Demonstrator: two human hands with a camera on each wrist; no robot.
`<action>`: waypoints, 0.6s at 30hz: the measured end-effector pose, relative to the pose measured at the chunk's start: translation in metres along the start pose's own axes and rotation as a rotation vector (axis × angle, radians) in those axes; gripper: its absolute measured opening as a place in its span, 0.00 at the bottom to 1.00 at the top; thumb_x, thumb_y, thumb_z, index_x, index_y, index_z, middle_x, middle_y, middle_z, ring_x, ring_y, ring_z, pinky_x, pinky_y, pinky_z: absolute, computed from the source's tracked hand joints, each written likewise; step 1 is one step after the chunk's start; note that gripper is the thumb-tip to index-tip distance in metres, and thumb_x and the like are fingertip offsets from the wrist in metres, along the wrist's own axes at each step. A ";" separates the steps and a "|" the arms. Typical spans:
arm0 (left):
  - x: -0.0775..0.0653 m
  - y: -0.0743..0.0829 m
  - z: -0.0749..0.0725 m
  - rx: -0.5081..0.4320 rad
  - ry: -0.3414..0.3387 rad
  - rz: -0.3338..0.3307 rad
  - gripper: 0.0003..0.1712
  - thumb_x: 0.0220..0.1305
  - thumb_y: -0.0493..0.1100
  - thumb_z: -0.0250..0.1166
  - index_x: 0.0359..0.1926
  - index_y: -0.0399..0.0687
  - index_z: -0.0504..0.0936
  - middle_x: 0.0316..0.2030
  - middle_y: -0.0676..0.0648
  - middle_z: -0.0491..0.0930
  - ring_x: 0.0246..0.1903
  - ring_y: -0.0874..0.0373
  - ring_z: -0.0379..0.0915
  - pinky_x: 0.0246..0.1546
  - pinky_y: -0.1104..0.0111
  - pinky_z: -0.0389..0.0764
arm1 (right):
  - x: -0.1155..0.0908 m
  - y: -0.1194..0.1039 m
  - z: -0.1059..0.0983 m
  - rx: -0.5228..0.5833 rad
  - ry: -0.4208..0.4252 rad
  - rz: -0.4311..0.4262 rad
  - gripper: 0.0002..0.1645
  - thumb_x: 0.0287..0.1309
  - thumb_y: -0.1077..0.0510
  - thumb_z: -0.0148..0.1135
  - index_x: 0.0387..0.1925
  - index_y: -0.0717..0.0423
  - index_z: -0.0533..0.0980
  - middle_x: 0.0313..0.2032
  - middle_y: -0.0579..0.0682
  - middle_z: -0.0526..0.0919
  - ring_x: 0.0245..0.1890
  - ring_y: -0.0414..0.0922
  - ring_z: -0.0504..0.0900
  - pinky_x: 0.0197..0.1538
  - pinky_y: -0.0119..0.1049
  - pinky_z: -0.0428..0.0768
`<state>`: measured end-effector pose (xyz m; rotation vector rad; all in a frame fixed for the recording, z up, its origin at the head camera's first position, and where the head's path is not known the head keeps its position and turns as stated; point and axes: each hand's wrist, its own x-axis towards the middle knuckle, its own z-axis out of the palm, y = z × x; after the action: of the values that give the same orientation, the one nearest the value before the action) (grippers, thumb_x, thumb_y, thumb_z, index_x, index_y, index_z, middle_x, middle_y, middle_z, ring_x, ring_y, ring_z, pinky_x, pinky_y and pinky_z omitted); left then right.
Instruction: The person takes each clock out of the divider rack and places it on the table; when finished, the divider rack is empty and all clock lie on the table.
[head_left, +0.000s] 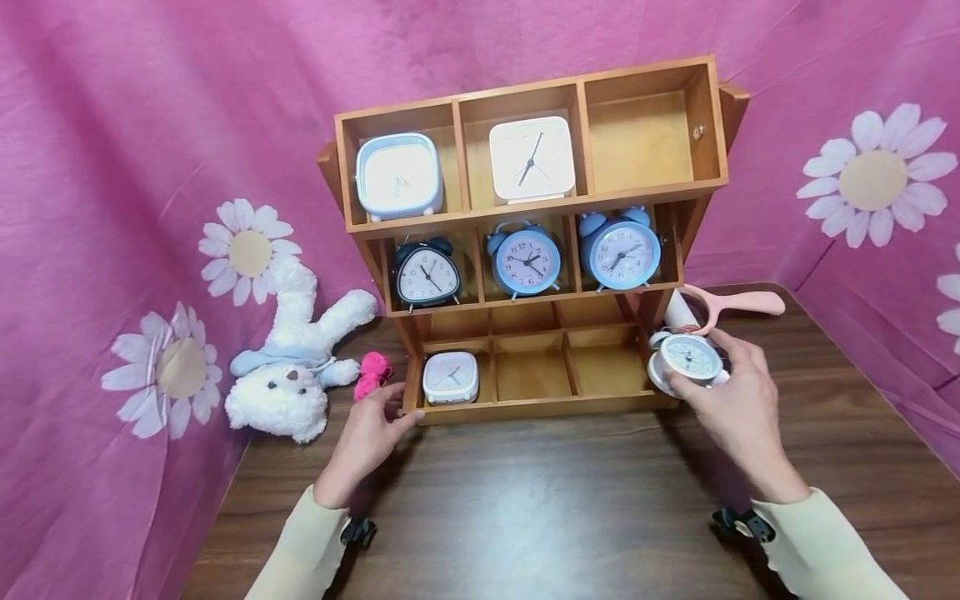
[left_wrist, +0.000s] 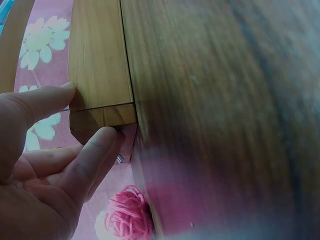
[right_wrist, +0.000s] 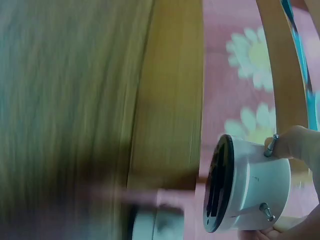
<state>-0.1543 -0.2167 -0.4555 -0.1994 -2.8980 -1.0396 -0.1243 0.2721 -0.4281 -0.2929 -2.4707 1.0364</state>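
Observation:
My left hand (head_left: 366, 437) pinches the lower left front corner of a wooden display shelf (head_left: 540, 407), thumb and fingers on either side of that corner (left_wrist: 102, 116) in the left wrist view. Off the shelf's lower right end, my right hand (head_left: 742, 412) grips a white twin-bell alarm clock (head_left: 693, 357) between thumb and fingers, its dial facing up. The right wrist view shows its white casing (right_wrist: 262, 182), black back and metal feet. Beside it there, another white object (right_wrist: 162, 225) is blurred and cut off. A small white clock (head_left: 451, 377) sits in the bottom left compartment.
Upper tiers hold a pale blue clock (head_left: 399, 177), a white square clock (head_left: 532, 158), a dark clock (head_left: 427, 275) and two blue twin-bell clocks (head_left: 527, 262). A white teddy bear (head_left: 277, 392) and pink yarn (head_left: 372, 373) lie left; a pink-handled object (head_left: 750, 303) lies right.

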 end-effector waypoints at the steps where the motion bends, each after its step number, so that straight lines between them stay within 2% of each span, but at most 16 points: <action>1: 0.000 0.000 0.000 -0.003 0.002 -0.004 0.34 0.70 0.45 0.80 0.70 0.32 0.83 0.57 0.34 0.91 0.48 0.47 0.91 0.51 0.51 0.90 | 0.004 0.005 -0.004 -0.008 -0.006 0.015 0.54 0.55 0.55 0.84 0.80 0.64 0.71 0.71 0.73 0.74 0.68 0.73 0.75 0.63 0.67 0.69; 4: 0.000 0.001 -0.001 -0.007 -0.001 -0.012 0.34 0.70 0.45 0.80 0.70 0.32 0.83 0.56 0.35 0.92 0.47 0.48 0.91 0.50 0.52 0.90 | 0.013 0.019 -0.015 -0.028 -0.005 0.051 0.56 0.57 0.55 0.83 0.82 0.66 0.67 0.73 0.76 0.72 0.70 0.75 0.72 0.66 0.70 0.68; 10: 0.000 0.001 -0.002 0.003 0.000 -0.008 0.34 0.71 0.46 0.80 0.70 0.32 0.83 0.56 0.35 0.91 0.48 0.47 0.90 0.52 0.50 0.90 | 0.024 0.039 -0.038 -0.043 0.049 0.068 0.55 0.57 0.57 0.81 0.82 0.65 0.68 0.74 0.77 0.72 0.72 0.77 0.70 0.69 0.71 0.64; 18: 0.000 0.002 -0.001 0.012 -0.003 -0.013 0.34 0.71 0.47 0.80 0.70 0.32 0.82 0.58 0.34 0.91 0.49 0.47 0.90 0.53 0.49 0.89 | 0.035 0.066 -0.056 -0.086 0.069 0.094 0.54 0.59 0.55 0.81 0.82 0.65 0.68 0.74 0.77 0.72 0.73 0.76 0.69 0.67 0.67 0.61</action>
<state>-0.1541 -0.2163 -0.4534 -0.1824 -2.9111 -1.0243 -0.1271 0.3659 -0.4295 -0.4685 -2.4636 0.9425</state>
